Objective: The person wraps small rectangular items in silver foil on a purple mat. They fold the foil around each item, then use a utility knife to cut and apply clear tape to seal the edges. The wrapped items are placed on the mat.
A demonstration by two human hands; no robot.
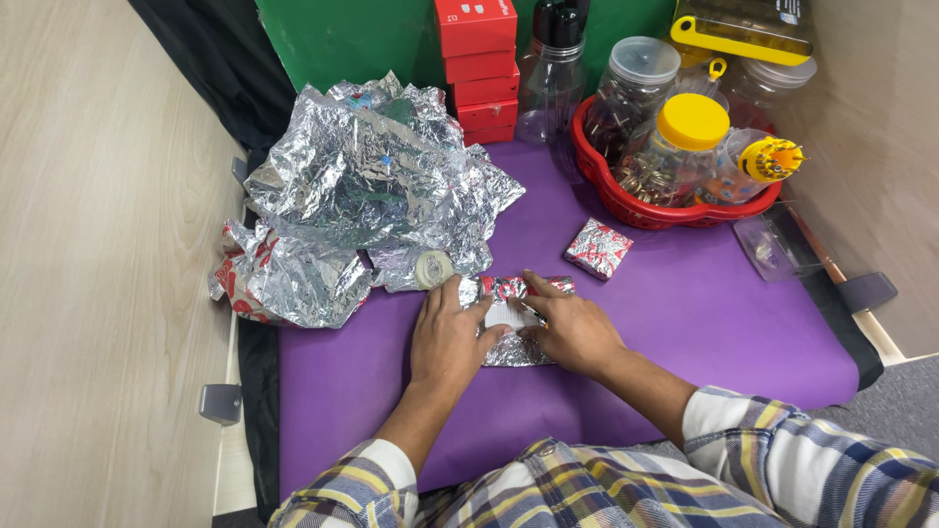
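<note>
Silver foil parcel pressed under both hands on the purple mat.
Left hand (447, 337) lies flat, fingers together, on the parcel's (511, 318) left end; right hand (572, 330) presses its right side, fingertips curled onto the foil fold. A finished wrapped square (598, 247) sits apart beyond the right hand, near the red basket (646, 211).

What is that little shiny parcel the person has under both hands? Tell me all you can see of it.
The small silver foil-wrapped parcel lies flat on the purple mat, partly wrapped in crinkled, shiny paper that shows red and white print along its far edge. A white patch shows in its middle between the fingers. The left hand presses its left side; the right hand covers its right side, fingers on the fold. Its near edge of plain silver sticks out below the hands. Most of its shape is hidden.
</note>
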